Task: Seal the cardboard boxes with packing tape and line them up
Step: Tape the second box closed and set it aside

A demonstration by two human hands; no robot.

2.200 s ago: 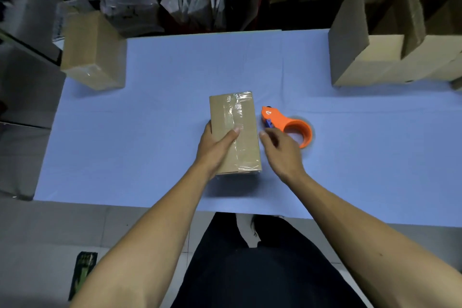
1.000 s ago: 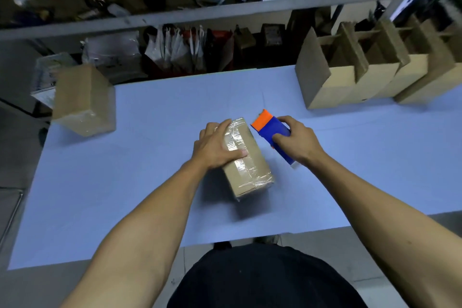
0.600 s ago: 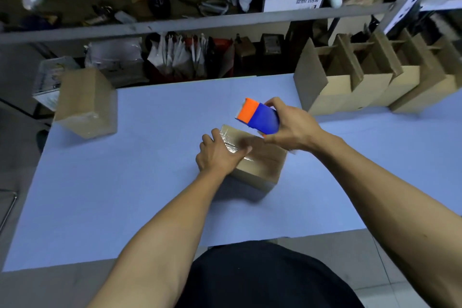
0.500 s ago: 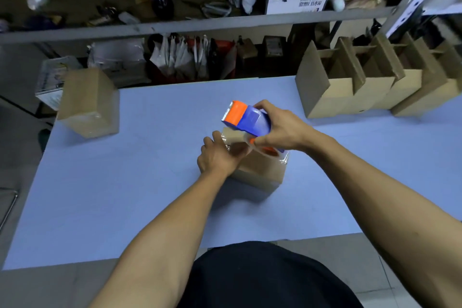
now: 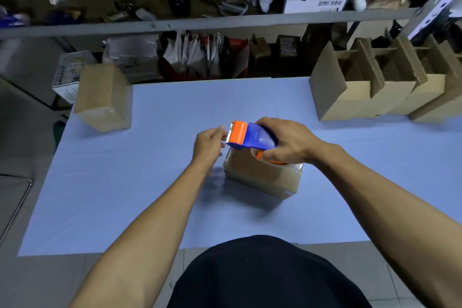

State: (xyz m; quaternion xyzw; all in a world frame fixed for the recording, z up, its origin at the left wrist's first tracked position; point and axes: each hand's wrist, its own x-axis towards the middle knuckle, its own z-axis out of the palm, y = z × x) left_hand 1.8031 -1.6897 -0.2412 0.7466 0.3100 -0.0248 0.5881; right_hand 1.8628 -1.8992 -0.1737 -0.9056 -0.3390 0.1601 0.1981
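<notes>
Right hand (image 5: 291, 144) grips one tape dispenser (image 5: 251, 135); two sealed boxes (image 5: 262, 175).

The cardboard box (image 5: 262, 177) lies mid-table (image 5: 125, 195); the tape dispenser (image 5: 252, 136) is over its far edge, another sealed box (image 5: 103, 100) far to its left at the corner, open boxes (image 5: 375, 87) behind to its right

One head-worn camera is looking forward and down from just above both forearms, sitting close over the right hand (image 5: 290, 142) and left hand (image 5: 208, 144), facing the shelving beyond them.
</notes>
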